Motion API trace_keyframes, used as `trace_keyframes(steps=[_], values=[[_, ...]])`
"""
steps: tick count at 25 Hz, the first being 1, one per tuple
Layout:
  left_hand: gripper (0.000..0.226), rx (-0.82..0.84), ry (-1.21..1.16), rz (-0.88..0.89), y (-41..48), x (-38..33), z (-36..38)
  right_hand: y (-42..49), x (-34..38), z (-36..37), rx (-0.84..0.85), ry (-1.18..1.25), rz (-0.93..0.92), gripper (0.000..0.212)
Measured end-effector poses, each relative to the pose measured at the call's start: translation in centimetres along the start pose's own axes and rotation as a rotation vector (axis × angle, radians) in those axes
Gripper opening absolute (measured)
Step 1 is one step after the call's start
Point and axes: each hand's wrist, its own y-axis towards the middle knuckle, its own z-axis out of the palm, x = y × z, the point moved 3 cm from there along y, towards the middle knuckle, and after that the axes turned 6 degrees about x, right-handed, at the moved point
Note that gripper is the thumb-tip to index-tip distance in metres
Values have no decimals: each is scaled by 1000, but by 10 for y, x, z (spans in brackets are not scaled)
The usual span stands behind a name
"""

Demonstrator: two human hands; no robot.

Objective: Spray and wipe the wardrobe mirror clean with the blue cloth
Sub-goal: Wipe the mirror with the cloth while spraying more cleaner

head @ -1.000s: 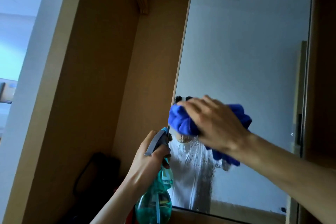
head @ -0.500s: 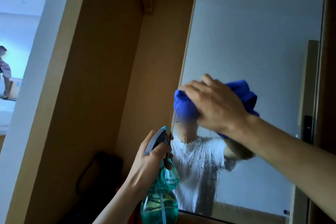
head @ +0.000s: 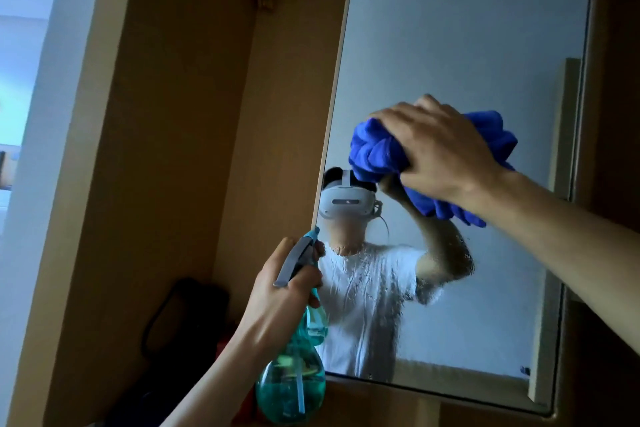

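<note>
Nearest, left grip [head: 277,302] wrapped round the neck of the spray bottle [head: 291,388], just left of the mirror's edge. Bottle's long axis near upright, leaning slightly, nozzle aimed up and right toward the glass. Farther in, right grip [head: 440,152] clutching the bunched blue cloth [head: 374,152], pressing it against the mirror [head: 467,45] at mid-height. Wad stretched slantwise, upper left to lower right. Spraying apparently done: wet patch [head: 367,288] of droplets and runs below the cloth. Wiping seemingly just begun, most of that patch left to clear. Mirror tall, long axis vertical.
</note>
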Motion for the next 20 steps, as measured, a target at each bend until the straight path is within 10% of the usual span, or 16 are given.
trace_keyframes(steps=[12,20], values=[[22,-29,78,-29,-7,-9,3,-98,58,54,100,134,-187,72],[12,62,240,-31,-17,-25,18,-12,-20,4,-63,60,55,63]])
